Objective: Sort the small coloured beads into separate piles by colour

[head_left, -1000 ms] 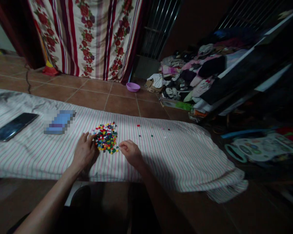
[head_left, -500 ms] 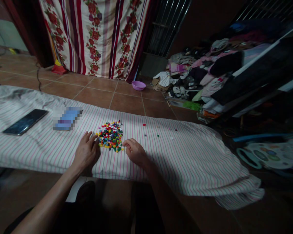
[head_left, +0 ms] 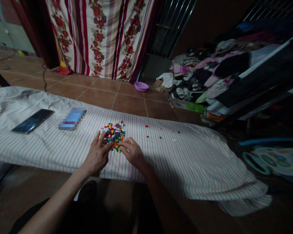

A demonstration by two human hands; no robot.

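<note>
A heap of small coloured pieces [head_left: 114,132] lies on the striped cloth [head_left: 185,162]. My left hand [head_left: 97,155] rests at the heap's left and near side, its fingers apart and touching the pieces. At the near right side of the heap is my right hand [head_left: 132,152], thumb and forefinger brought together at the pieces; whatever lies between the fingertips is too small to make out. Right of the heap, single pieces lie spread apart, among them a red one [head_left: 146,126], a green one [head_left: 160,137] and a white one [head_left: 174,140].
A dark phone [head_left: 33,121] and a second, blurred-out device [head_left: 72,119] lie on the cloth to the left. Beyond the cloth's far edge, a purple basin [head_left: 141,86] stands on the tiled floor. Piled clothes [head_left: 205,73] are at the back right.
My left hand has moved right, onto the near left part of the heap. My right hand has moved slightly left to the pieces. The whole view has shifted a little.
</note>
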